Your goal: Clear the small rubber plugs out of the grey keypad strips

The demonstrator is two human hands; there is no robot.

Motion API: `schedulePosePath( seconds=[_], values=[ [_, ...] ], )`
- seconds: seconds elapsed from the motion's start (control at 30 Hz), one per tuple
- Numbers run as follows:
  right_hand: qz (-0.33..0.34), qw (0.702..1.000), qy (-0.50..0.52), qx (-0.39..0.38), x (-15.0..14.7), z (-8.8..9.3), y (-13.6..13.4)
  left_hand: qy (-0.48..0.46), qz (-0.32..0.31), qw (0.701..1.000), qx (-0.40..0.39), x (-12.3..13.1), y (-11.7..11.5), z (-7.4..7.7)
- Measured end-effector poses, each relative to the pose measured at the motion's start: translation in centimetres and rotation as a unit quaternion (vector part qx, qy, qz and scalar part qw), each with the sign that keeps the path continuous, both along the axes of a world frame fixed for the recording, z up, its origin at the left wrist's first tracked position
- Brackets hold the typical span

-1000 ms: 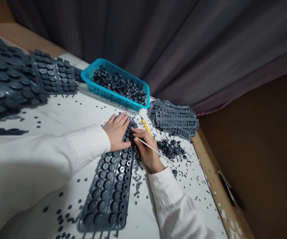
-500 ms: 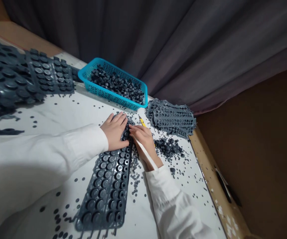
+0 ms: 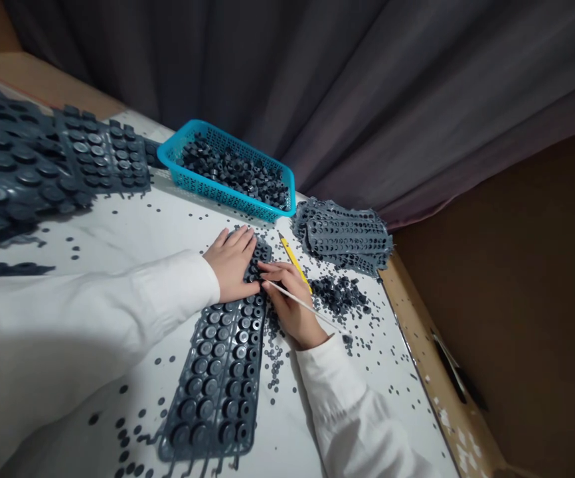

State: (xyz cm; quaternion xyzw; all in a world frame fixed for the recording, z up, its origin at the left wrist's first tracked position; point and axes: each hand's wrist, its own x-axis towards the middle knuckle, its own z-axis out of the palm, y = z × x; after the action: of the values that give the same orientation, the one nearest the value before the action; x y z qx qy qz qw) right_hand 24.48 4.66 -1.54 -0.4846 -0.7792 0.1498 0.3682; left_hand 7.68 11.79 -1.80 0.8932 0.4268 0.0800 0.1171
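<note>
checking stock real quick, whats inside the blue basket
The blue perforated plastic basket holds a heap of small dark grey round moulded pieces. They cover its floor, so the bottom cannot be seen.

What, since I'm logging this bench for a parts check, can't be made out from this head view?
- Grey moulded sheet: the part beneath the left hand is hidden by that hand.
- Thin white stick in the right hand: its tip is too small to show whether it touches the sheet.
- Larger moulded sheet: cut off by the left edge.
- Dark strip: blurred, kind unclear.
</note>
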Motion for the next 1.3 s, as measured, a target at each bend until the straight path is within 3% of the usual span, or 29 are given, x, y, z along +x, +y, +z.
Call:
schedulePosePath(
  seconds=[0.23,0.33,0.5,0.63,0.77,1.03,1.3],
  values=[
    [0.022,0.988,-0.145,0.05,0.8,-0.6,1.5,-0.004,-0.002,1.0,-0.001,0.0,0.0,0.1],
    [-0.005,0.985,-0.162,0.061,1.2,-0.9,2.2,-0.009,0.002,1.0,-0.002,0.1,0.0,-0.1],
    [-0.103,0.989,-0.079,0.067,1.4,-0.4,1.6,-0.011,0.004,1.0,-0.009,0.0,-0.1,0.0],
    [-0.058,0.998,0.033,0.015,0.6,0.5,-0.5,-0.028,-0.006,0.999,-0.032,-0.2,0.3,0.1],
    [-0.016,0.998,0.053,-0.027,-0.1,0.8,-1.7,-0.074,0.005,0.995,-0.063,-0.6,1.0,-0.1],
    [0.009,0.999,-0.007,-0.031,-0.1,0.3,-1.3,-0.064,0.0,0.998,-0.022,-0.5,0.8,-0.7],
    [-0.004,0.977,-0.192,0.096,0.3,-0.7,0.0,0.002,0.017,1.0,0.003,0.1,0.4,-0.7]
  ],
)
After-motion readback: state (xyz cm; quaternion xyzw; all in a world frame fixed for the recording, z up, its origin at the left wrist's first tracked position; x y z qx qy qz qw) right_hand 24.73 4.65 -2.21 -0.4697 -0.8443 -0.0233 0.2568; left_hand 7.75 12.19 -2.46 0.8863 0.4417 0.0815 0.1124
